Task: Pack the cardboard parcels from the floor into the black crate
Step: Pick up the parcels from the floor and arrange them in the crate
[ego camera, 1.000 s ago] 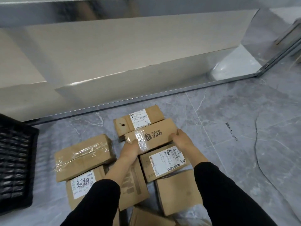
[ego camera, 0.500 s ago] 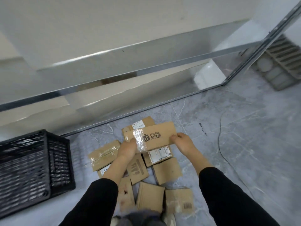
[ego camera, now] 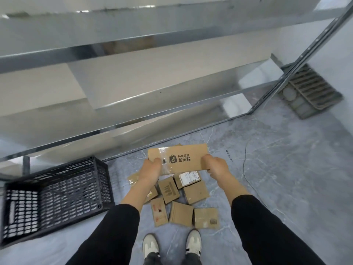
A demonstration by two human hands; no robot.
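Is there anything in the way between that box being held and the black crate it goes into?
Nothing visible. The left hand and right hand hold the parcel above the pile; the black crate sits to the left with its top open, and only bare floor lies between.

I am seeing a grey marbled floor (ego camera: 286, 169) running under a metal shelving rack (ego camera: 133, 44); what looks like a slatted grey tray (ego camera: 309, 92) is lying beside it.

My black-sleeved arms reach forward at centre frame; left hand (ego camera: 150, 171) and right hand (ego camera: 217, 167) grip opposite ends of one parcel (ego camera: 184, 158).
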